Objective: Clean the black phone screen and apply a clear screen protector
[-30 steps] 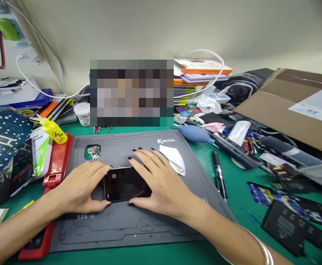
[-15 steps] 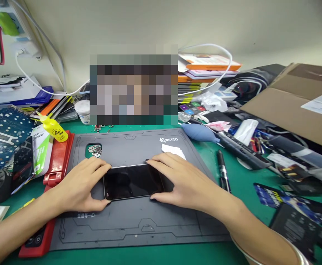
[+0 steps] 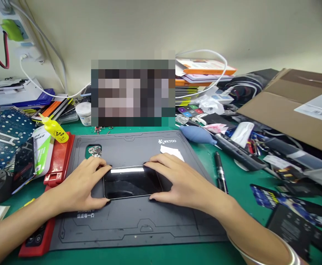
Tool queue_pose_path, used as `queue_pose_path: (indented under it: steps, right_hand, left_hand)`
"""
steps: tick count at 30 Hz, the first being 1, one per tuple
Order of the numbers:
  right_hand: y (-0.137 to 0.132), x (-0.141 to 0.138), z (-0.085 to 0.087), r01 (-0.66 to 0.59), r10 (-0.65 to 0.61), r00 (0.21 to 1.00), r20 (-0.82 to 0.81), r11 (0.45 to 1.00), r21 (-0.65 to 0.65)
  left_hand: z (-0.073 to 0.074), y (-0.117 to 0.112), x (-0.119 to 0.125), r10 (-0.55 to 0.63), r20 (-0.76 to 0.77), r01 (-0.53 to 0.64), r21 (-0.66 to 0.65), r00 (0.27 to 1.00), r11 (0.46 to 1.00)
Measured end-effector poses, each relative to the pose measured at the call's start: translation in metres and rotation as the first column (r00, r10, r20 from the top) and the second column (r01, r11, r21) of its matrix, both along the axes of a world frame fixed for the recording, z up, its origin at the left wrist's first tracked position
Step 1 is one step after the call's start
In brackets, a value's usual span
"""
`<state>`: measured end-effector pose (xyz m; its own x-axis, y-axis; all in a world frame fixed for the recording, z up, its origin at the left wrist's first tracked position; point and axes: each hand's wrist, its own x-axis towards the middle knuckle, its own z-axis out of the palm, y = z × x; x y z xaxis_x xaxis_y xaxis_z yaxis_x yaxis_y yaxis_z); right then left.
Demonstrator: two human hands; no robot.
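A smartphone [image 3: 132,186] with a dark screen is held level over the grey work mat [image 3: 116,230]. My left hand [image 3: 85,184] grips its left end, thumb on the near edge and fingers on the far edge. At the other end my right hand [image 3: 172,178] holds it the same way. A bright reflected strip lies along the screen's far edge. Just behind my right hand is a folded white wipe [image 3: 172,151]. Small metal parts [image 3: 95,150] sit in the mat's cut-out, behind my left hand.
A red device [image 3: 57,158] runs along the mat's left side, with a yellow dropper bottle [image 3: 55,129] by its top. To the right are a blue air blower [image 3: 196,134], a black pen [image 3: 221,172], piled tools and a cardboard box [image 3: 290,106]. Part of the background is pixelated.
A bright reflection has appeared along the phone's far edge, so the phone seems slightly tilted. Both hands keep their hold. The view has shifted a little.
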<state>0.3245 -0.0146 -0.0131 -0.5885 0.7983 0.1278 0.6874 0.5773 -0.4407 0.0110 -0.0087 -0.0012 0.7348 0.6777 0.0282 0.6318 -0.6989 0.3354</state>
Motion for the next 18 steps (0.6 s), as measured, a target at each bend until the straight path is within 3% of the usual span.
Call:
queue_pose_path:
  steps: [10,18]
  right_hand:
    - [0.0,-0.0016,-0.0027,0.058,-0.085,0.924,-0.372,0.995,-0.084]
    - [-0.0022,-0.0037,-0.0014,0.112,-0.216,0.855,-0.472,0.965,-0.239]
  left_hand:
    - [0.0022,0.002,-0.0009,-0.031,-0.006,0.031,0.015,1.0,0.999]
    - [-0.0001,0.0052,-0.0028,-0.066,-0.034,0.068,0.055,0.997,0.996]
